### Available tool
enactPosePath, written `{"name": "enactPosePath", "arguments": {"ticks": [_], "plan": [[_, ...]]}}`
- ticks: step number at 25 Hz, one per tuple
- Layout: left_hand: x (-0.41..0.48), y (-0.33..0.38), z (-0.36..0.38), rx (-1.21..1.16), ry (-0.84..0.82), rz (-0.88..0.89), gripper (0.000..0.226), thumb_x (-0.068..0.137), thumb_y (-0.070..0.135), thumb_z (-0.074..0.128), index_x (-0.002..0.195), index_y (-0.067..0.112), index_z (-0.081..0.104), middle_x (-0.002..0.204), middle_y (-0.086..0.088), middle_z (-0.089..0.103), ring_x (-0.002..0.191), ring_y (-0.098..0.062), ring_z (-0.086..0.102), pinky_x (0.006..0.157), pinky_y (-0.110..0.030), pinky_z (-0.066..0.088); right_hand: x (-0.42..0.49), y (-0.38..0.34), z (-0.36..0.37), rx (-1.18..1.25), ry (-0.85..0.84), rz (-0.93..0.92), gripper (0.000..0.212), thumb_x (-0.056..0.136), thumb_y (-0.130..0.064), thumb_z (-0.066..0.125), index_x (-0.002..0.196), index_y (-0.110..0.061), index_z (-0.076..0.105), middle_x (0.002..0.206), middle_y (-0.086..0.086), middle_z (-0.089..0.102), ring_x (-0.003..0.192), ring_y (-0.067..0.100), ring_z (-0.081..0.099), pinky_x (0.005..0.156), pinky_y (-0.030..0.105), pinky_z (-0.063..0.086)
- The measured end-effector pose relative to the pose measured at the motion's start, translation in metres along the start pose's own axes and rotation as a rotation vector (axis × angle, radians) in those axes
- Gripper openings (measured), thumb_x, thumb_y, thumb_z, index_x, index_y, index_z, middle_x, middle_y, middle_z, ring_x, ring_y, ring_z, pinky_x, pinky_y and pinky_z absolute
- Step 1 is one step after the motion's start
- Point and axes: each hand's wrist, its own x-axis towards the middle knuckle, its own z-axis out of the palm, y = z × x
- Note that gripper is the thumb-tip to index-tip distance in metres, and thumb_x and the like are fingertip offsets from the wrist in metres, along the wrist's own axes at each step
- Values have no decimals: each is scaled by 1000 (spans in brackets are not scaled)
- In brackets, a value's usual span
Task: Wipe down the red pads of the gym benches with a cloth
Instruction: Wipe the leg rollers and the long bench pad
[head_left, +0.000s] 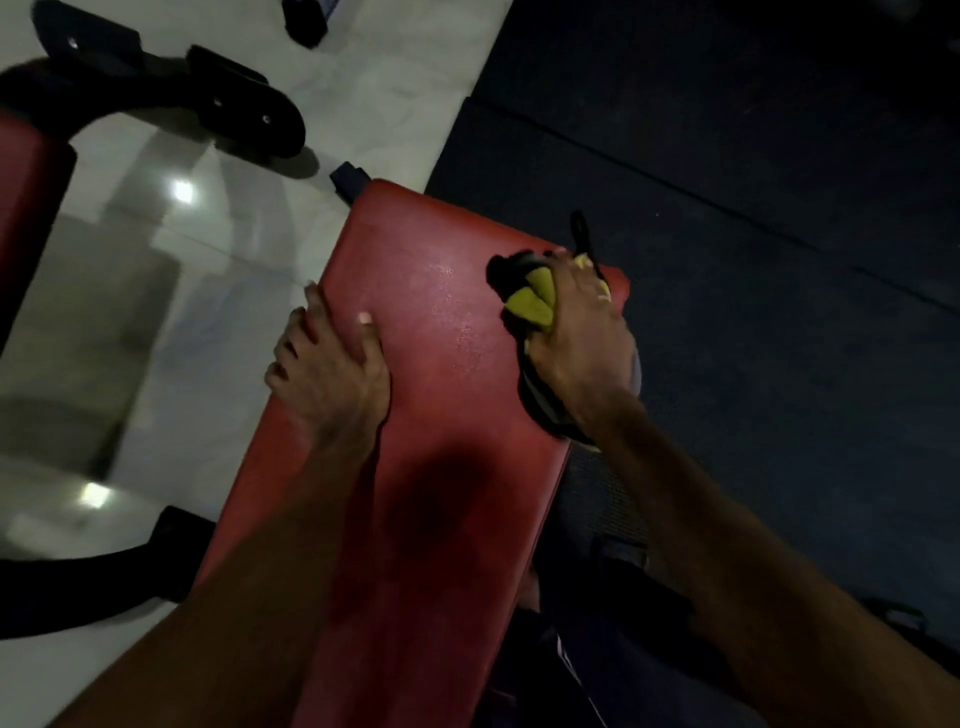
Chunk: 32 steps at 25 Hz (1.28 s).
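1. The pad (447, 332) fills the middle of the view. Its long axis runs from the person's body away toward the pale floor (156, 312), and its far short end sits at the edge of a dark mat (727, 260).
2. The right hand (576, 332) rests on the pad's far right corner. Its fingers are curled tight round a bunched yellow and black cloth (530, 306), which it presses against the red surface.
3. The left hand (332, 374) clasps the opposite long edge, a little nearer the body. The thumb lies on top and the fingers wrap over the side, so it appears to steady the person and does no wiping.
4. From the cloth, nearly all of the pad lies to the left and back toward the body. A stroke would therefore likely run across to the left edge or down the long axis.
5. Only the right hand has the cloth, so it is the one placed to make that stroke. The left hand lies in the path of a full-width pass and may need to lift.
6. Small glints show on the surface between the hands. Whether they are moisture or plain sheen cannot be told.
7. A second red pad (26, 208) shows at the left border, beside a black frame (156, 83), well apart from both hands.
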Motion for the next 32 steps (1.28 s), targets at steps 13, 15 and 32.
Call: {"name": "enactPosePath", "arguments": {"ticks": [13,15,32], "plan": [[3,0,-2,-57,-21,-45,65,98,54,35,154,21,31,145,-10,49,128,-30,48,104,-49,34,54,-78,26,-145,-103,-211,71,96,-40,61,155,-18,30,166,3,21,153,29,20,112,49,38],[6,-1,-5,-72,-56,-48,66,97,53,37,154,21,30,147,-10,47,130,-31,46,105,-49,34,74,-100,32,-175,-123,-309,69,94,-39,63,153,-17,34,164,5,26,151,31,25,109,50,42],[7,2,-13,-130,-136,-78,68,95,54,38,154,22,29,147,-10,46,133,-29,44,107,-49,33,80,-60,8,-48,-132,-209,63,86,-35,68,143,-19,45,142,5,54,123,26,55,97,42,51]]}}
